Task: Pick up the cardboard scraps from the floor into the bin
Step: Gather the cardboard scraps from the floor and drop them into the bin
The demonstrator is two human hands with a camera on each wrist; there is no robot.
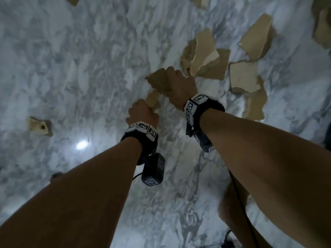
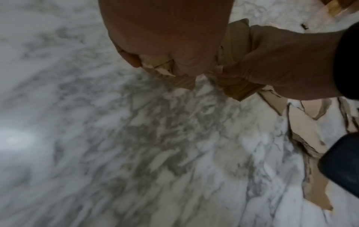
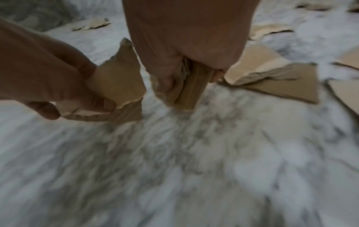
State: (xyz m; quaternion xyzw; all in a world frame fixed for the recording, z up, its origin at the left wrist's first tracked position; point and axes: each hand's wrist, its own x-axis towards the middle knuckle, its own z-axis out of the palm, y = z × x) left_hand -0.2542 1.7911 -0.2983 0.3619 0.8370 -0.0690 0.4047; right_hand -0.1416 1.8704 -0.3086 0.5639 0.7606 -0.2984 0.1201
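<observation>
Forearms fill the near view. Far left, one scrap (image 1: 39, 126) lies alone on the floor (image 1: 71, 68). My left hand (image 1: 143, 113) pinches a scrap (image 1: 152, 101); my right hand (image 1: 179, 86) grips another (image 1: 156, 79). More scraps (image 1: 245, 77) lie just right. No bin shows, so I judge it best to keep both grips firm until I find it.

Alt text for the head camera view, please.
Both hands, left hand and right hand, each grip cardboard scraps above a marble floor. More scraps lie scattered at right.
</observation>
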